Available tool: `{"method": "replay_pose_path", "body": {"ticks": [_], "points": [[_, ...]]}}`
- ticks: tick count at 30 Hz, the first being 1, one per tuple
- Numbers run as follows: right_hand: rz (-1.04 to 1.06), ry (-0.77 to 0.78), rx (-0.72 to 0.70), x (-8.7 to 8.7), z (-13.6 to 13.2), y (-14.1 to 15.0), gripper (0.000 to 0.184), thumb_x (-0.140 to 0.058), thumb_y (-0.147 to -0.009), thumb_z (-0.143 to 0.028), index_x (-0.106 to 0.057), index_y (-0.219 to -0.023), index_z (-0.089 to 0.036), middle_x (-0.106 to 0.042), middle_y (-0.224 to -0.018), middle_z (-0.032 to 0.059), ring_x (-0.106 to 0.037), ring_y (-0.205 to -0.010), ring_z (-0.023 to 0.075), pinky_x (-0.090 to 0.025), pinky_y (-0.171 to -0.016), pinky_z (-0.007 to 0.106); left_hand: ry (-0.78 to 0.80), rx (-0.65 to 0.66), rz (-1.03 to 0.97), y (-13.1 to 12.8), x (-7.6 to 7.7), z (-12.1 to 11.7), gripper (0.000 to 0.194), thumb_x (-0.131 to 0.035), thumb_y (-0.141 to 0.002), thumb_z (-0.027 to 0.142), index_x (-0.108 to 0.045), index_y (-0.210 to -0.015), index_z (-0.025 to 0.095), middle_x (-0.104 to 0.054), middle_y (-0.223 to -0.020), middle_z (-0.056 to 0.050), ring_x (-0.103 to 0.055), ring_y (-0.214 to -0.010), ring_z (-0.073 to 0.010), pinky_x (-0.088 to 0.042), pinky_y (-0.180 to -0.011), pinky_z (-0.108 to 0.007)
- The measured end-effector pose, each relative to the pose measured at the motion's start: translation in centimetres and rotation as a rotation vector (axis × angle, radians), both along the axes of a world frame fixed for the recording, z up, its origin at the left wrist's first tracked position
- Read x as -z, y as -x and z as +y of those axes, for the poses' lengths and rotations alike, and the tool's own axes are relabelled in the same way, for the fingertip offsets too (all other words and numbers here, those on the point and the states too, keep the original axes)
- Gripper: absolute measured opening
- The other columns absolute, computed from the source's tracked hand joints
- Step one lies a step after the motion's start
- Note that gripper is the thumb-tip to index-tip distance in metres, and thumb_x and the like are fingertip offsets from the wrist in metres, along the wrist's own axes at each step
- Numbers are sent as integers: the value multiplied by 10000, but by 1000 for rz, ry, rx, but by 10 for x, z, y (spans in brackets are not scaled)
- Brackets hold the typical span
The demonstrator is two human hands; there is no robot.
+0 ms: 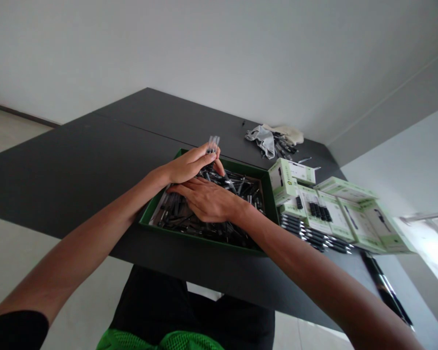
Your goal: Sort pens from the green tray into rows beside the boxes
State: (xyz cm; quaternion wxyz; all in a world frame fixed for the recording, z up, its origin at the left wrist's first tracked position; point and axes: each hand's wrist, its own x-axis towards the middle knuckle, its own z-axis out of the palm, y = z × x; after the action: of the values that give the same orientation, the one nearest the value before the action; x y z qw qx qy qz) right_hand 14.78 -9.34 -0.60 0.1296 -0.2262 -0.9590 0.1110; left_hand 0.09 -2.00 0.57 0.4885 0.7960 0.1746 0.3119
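Observation:
My left hand (195,163) is closed around a small bundle of pens (214,141), whose clear ends stick up past the fingers. It is above the far side of a green box (272,201) filled with loose black and clear pens (178,214). Just below and nearer to me, my right hand (208,199) lies palm down on the loose pens, its visible fingers stretched out toward the left. Some of its fingertips are hidden among the pens and beneath the left hand.
Right of the green box stand white and green pen cartons (336,214), with rows of black pens (314,236) before them. Behind lie a grey cloth glove (263,138) and more pens (284,146). Long dark rods (385,287) rest near the right edge of the black table (105,136).

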Motion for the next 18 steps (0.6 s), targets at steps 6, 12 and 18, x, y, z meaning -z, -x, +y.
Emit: {"method": "replay_pose_path", "body": {"ticks": [6, 12, 18], "points": [[-6, 6, 18, -4, -2, 0, 434, -455, -1038, -98, -556, -1458, -58, -620, -1472, 224, -520, -1460, 283, -400, -1255, 517, -3, -5, 5, 0, -1, -1, 266, -416, -1106, 468, -490, -1070, 215, -796, -1006, -71, -766, -1042, -245, -527, -1073, -436], [-26, 8, 30, -4, -2, -1, 441, -475, -1014, -76, -564, -1446, -77, -618, -1478, 210, -528, -1452, 279, -414, -1241, 509, -1, 7, -22, -1, -1, 0, 262, -434, -1105, 469, -483, -1051, 217, -800, -981, -71, -772, -1006, -238, -541, -1028, -416], [-38, -20, 39, -4, -2, -1, 417, -491, -1014, -90, -591, -1419, -80, -635, -1460, 209, -551, -1423, 288, -429, -1221, 514, -2, 2, -21, -1, 1, 1, 250, -426, -1102, 461, -477, -1058, 220, -803, -986, -73, -768, -1016, -242, -535, -1048, -441]]}}
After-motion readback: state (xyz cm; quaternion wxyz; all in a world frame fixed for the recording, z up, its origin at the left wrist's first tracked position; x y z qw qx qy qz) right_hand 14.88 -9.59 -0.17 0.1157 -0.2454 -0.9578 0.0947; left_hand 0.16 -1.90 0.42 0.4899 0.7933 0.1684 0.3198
